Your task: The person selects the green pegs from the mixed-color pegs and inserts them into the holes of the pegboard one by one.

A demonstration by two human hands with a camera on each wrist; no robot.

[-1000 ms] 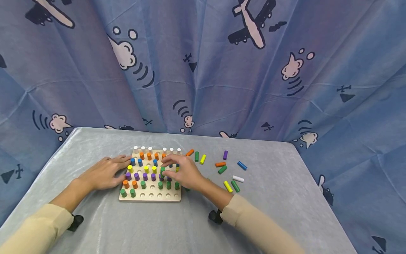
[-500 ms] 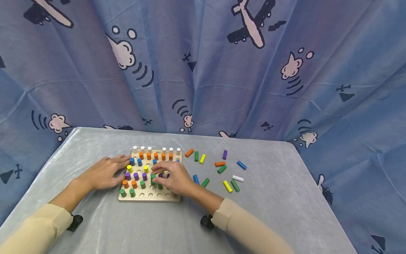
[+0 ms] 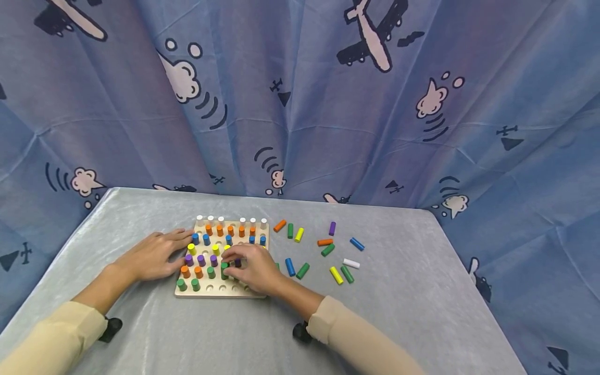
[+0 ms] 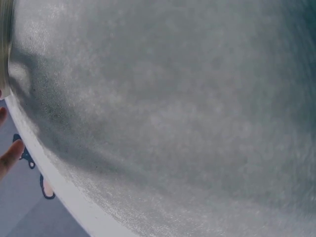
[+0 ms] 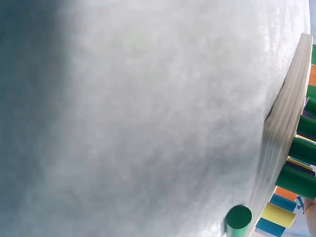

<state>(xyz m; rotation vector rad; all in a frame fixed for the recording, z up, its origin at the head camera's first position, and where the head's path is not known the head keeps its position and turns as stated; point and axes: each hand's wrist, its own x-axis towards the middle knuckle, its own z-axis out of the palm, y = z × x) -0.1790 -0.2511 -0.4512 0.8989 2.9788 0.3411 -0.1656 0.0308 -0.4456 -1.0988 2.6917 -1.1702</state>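
Note:
A wooden pegboard (image 3: 220, 297) lies on the table, with rows of white, orange, blue, yellow, purple and green pegs standing in it. My right hand (image 3: 253, 266) pinches a green peg (image 3: 224, 271) between thumb and fingers, upright at the second row from the near edge. That hand hides the board's right-hand pegs in the head view. My left hand (image 3: 157, 255) lies along the board's left edge, fingers extended and thumb near a purple peg (image 3: 189, 260). Only some fingertips (image 4: 11, 157) of it show in the left wrist view, by the board's side (image 4: 5, 49).
Loose pegs lie right of the board: an orange peg (image 3: 325, 242), a white peg (image 3: 351, 263), a blue peg (image 3: 357, 244), a purple peg (image 3: 332, 228) and several others. A green peg (image 5: 238, 217) lies beside the board. A grey cloth (image 3: 154, 333) covers the table; a patterned curtain (image 3: 309, 130) hangs behind.
My right hand has moved left and nearer with the green peg, down to the second row from the near edge. The left hand has stayed at the board's edge.

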